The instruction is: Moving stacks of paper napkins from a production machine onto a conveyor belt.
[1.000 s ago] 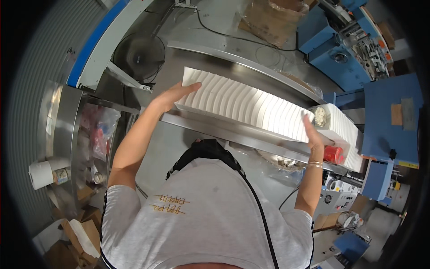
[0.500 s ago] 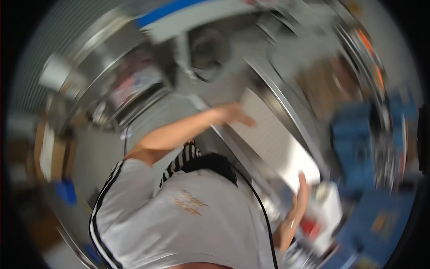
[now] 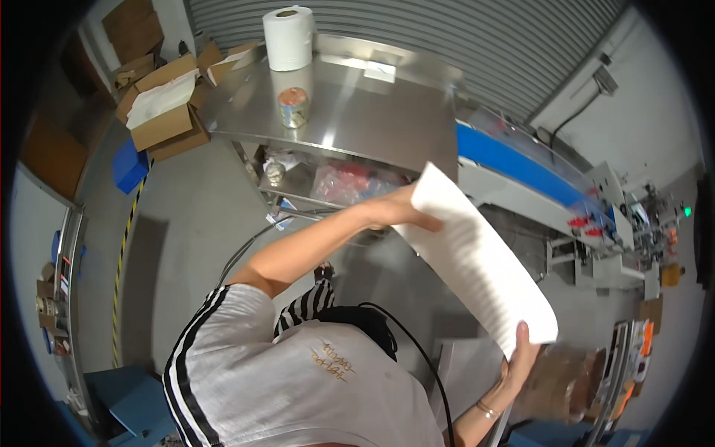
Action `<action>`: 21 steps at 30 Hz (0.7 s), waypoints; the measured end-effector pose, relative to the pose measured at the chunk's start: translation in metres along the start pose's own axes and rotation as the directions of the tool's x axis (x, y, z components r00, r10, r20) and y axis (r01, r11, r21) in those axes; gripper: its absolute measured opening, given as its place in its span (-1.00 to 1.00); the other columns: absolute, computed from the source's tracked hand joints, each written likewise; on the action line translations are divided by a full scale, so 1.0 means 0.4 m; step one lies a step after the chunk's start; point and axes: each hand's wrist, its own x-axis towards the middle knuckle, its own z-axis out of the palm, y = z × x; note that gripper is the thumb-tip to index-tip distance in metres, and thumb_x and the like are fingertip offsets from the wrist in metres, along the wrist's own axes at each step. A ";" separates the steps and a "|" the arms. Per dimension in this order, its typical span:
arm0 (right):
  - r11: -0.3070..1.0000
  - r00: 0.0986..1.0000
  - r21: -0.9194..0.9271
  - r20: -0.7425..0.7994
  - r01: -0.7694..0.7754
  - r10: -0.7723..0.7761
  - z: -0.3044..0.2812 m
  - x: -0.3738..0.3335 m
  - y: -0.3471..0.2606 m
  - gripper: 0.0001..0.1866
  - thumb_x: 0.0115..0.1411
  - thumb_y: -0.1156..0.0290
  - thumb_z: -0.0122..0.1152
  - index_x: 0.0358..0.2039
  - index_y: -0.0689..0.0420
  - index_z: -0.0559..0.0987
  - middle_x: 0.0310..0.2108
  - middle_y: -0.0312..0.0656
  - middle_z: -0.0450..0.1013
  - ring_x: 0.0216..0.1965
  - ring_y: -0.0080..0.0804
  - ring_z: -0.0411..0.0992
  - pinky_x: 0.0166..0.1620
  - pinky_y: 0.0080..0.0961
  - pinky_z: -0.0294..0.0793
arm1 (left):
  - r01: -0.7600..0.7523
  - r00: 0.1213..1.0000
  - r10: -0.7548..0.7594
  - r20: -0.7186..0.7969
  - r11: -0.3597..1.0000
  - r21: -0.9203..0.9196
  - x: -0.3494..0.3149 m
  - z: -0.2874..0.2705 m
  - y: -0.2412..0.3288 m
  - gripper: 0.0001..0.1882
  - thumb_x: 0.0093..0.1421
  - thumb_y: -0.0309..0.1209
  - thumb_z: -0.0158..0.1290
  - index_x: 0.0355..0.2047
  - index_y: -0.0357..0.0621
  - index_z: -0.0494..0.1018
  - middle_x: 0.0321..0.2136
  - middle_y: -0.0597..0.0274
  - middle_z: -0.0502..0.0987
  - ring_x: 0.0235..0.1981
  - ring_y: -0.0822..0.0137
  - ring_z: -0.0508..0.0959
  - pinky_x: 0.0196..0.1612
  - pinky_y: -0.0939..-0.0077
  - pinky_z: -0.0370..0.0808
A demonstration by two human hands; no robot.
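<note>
- White stack [image 3: 484, 272] is lying between the two hands, ahead of the body and to its right; its upper face is showing faint ribs.
- Long axis is slanting: one end is pointing forward toward the bench, the other is dropping back to the right.
- Right hand [image 3: 520, 359] is gripping the back right end, thumb on the face; fingers underneath are mostly hiding.
- Left hand [image 3: 398, 208] is gripping the forward end, thumb over the near edge; its arm is reaching across the front of the body.
- Hands are staying well apart from each other, both clamping the stack, so neither is nearer to it. Any support below: cannot tell.
- Metal bench [image 3: 357, 112] is standing ahead, beyond the left hand, and is carrying a jar [image 3: 293, 109] and, farther back, a white roll [image 3: 289, 43].
- Blue belt [image 3: 521, 167] is running rightward from the bench, beyond the stack.
- Cardboard box [image 3: 170, 134] is sitting to the left of the bench.
- Ribbed grey wall [image 3: 410, 22] is rising behind everything.
</note>
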 end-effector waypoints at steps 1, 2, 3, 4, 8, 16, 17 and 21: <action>1.000 0.999 -0.008 0.046 -0.029 0.030 0.071 0.069 0.018 -0.30 0.09 0.49 0.24 0.22 0.32 0.19 0.14 -0.02 0.26 0.16 -0.23 0.23 0.22 -0.35 0.15 | -0.002 0.997 0.004 -0.075 1.000 0.019 -0.005 -0.074 0.006 -0.15 -0.06 -0.31 0.30 0.21 -0.24 0.16 0.11 0.05 0.34 0.14 0.20 0.30 0.19 0.34 0.22; 0.997 0.993 -0.013 0.079 -0.083 0.083 0.146 0.134 0.033 -0.29 0.09 0.46 0.26 0.22 0.31 0.19 0.15 -0.02 0.25 0.17 -0.23 0.22 0.22 -0.35 0.14 | 0.069 0.991 -0.074 -0.108 0.997 -0.045 0.001 -0.158 -0.007 -0.14 -0.05 -0.28 0.29 0.22 -0.27 0.14 0.12 0.03 0.32 0.16 0.20 0.28 0.21 0.34 0.19; 0.990 0.982 -0.020 0.118 -0.143 0.144 0.219 0.191 0.044 -0.28 0.08 0.44 0.27 0.23 0.30 0.19 0.16 -0.02 0.25 0.18 -0.24 0.21 0.22 -0.35 0.14 | 0.144 0.977 -0.160 -0.144 0.983 -0.113 -0.006 -0.235 -0.029 -0.12 -0.03 -0.25 0.28 0.23 -0.29 0.12 0.13 0.01 0.31 0.17 0.19 0.26 0.22 0.34 0.16; 0.986 0.967 -0.037 0.188 -0.165 0.169 0.302 0.241 0.048 -0.26 0.09 0.38 0.28 0.23 0.29 0.18 0.17 -0.04 0.24 0.19 -0.24 0.20 0.22 -0.36 0.14 | 0.154 0.964 -0.178 -0.199 0.979 -0.132 -0.010 -0.301 -0.044 -0.14 -0.01 -0.22 0.26 0.22 -0.31 0.12 0.14 0.00 0.30 0.19 0.19 0.25 0.23 0.33 0.15; 0.963 0.884 -0.183 0.391 -0.198 0.256 0.575 0.493 0.109 -0.20 0.11 0.15 0.27 0.25 0.27 0.17 0.19 -0.09 0.23 0.22 -0.24 0.17 0.22 -0.35 0.11 | 0.239 0.877 -0.288 -0.383 0.956 -0.171 -0.002 -0.518 -0.071 -0.17 0.04 -0.15 0.22 0.21 -0.30 0.15 0.15 0.01 0.30 0.20 0.19 0.24 0.24 0.30 0.13; 0.694 0.694 -0.706 0.429 -0.142 0.578 0.912 0.923 0.208 0.11 -0.05 -0.36 0.19 0.32 0.14 0.08 0.36 0.01 -0.07 0.38 -0.07 -0.20 0.31 -0.07 -0.15 | 0.597 0.695 -0.600 -0.397 0.789 -0.146 0.069 -0.703 -0.098 -0.23 0.22 0.06 -0.06 0.22 -0.31 0.16 0.18 0.05 0.30 0.22 0.17 0.27 0.23 0.28 0.19; 0.700 0.624 -0.708 0.508 -0.088 0.593 0.932 1.001 0.239 0.09 -0.04 -0.37 0.17 0.30 0.15 0.12 0.34 0.00 -0.04 0.37 -0.09 -0.16 0.31 -0.11 -0.11 | 0.702 0.646 -0.617 -0.449 0.711 0.032 0.076 -0.696 -0.072 -0.18 0.22 0.12 -0.10 0.24 -0.33 0.12 0.20 0.03 0.28 0.23 0.16 0.25 0.23 0.28 0.19; 0.570 0.563 -0.748 0.648 0.340 0.513 1.084 1.065 0.168 -0.04 -0.01 -0.35 0.15 0.19 0.18 0.33 0.21 0.00 0.23 0.27 -0.11 0.13 0.26 -0.32 0.10 | 0.804 0.584 -0.630 -0.512 0.361 0.473 0.066 -0.710 -0.049 0.12 0.07 0.47 -0.33 0.08 -0.52 0.29 0.06 -0.29 0.36 0.19 0.02 0.32 0.19 0.18 0.25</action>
